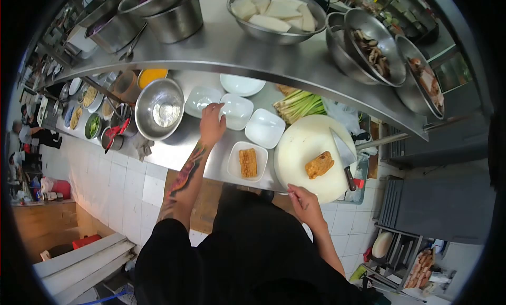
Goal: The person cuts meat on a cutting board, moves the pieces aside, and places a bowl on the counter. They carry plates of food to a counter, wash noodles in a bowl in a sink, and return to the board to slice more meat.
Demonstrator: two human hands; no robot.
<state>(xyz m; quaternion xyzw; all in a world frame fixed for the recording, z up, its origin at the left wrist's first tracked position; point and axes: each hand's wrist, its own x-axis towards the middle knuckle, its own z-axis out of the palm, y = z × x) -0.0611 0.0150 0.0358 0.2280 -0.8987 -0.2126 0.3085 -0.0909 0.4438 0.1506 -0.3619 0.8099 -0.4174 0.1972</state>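
I had the left hand [212,125] stretched forward over the steel counter [210,165], its fingertips at the place where the rear-left white bowl [199,100] and the middle white bowl [239,112] sat side by side. The rear-left bowl lay just ahead and to the left of those fingers, and the middle bowl lay directly to their right. The fingers were bent slightly downward and looked fairly close together, but from my view I could not tell whether they pinched a rim or only rested by it. The right hand [307,206] was low, at the near edge of the round cutting board [294,141], with thumb and forefinger drawn narrow; I saw nothing clearly between them, and I could not tell whether they touched the board. From that hand, the loose fried piece [319,165] lay farther forward on the board, apart from the fingers, and the knife [343,149] lay beyond it to the right, handle toward me. Another fried piece [247,163] sat inside the near white bowl [232,165], left of the board and between my two hands. The square white bowl [265,128] stood behind that one, right of the middle bowl, and a round white dish [242,85] lay farther back. To the left of the rear-left bowl was a wide steel bowl [145,112], and green stalks [297,106] lay behind the board.
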